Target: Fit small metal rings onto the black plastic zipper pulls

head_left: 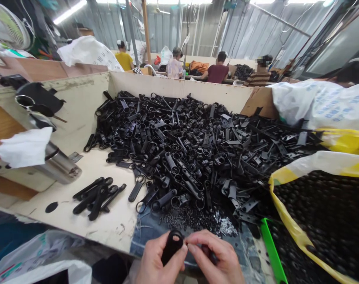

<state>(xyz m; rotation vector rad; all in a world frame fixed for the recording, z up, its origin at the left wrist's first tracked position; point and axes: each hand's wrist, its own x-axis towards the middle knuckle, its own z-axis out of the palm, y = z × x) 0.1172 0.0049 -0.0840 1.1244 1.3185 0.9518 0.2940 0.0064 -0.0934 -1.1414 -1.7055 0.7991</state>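
Observation:
My left hand (161,260) is closed around a black plastic handle piece (171,247), its ring-shaped end pointing up. Close beside that end, my right hand (216,258) pinches thumb and forefinger together; whatever sits between the tips is too small to name. Something dark shows under its curled fingers. Just beyond both hands, small dark screws or pins (182,219) and a patch of silvery ones (225,225) lie on a blue cloth (151,228). Behind them rises a large heap of black plastic parts (167,138), many with ring ends.
Several black handles (98,197) lie in a group at left, near a steel tumbler (61,163) with white tissue (25,146). At right are a yellow-rimmed bag (274,185) of small black pieces and a green tray (272,252). Several people sit beyond the bin's back wall (179,85).

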